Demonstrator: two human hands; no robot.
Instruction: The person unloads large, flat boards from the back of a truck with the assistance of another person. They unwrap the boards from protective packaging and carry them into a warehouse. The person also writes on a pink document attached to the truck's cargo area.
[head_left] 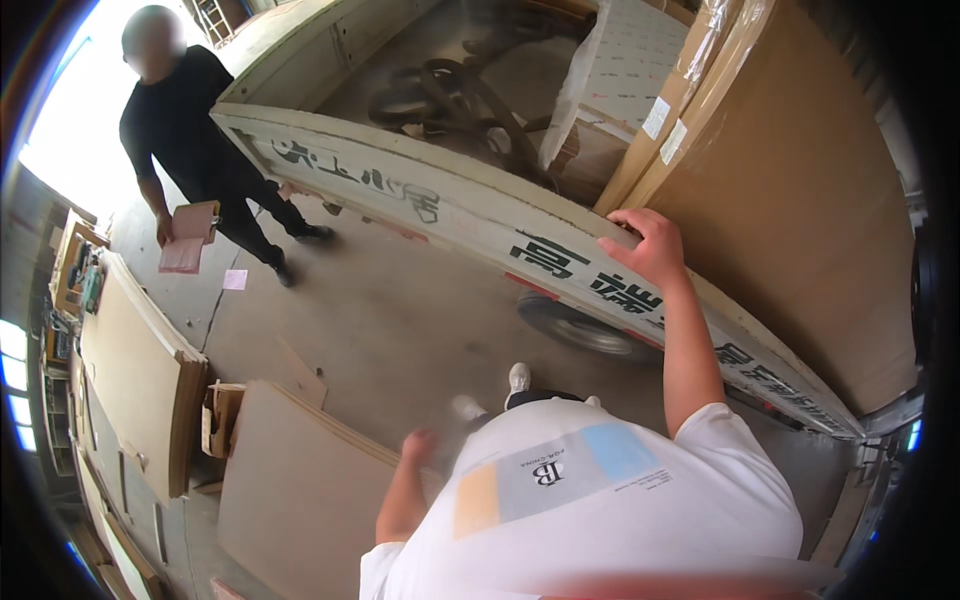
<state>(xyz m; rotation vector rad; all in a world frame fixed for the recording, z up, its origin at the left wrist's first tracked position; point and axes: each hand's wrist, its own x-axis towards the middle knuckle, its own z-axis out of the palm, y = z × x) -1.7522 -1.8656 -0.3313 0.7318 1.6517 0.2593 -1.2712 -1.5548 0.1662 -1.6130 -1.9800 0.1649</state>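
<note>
My right hand (pixel 650 247) rests on the top edge of a white truck side panel (pixel 470 200), its fingers hooked over the rim and the thumb on the outer face. Just beyond that hand, large flat cardboard packages (pixel 790 200) with clear tape stand upright in the truck bed. My left hand (pixel 421 446) hangs low at my left side, near the stacked boards. Motion smears its fingers, so I cannot make out whether it holds anything.
At the left a person (pixel 185 130) in black stands holding a clipboard (pixel 190 235) with pink sheets. Stacked boards (pixel 140 370) and another large board (pixel 290 490) lie at the left. Dark straps or hoses (pixel 455 95) are heaped in the truck bed. A wheel (pixel 580 325) shows below the panel.
</note>
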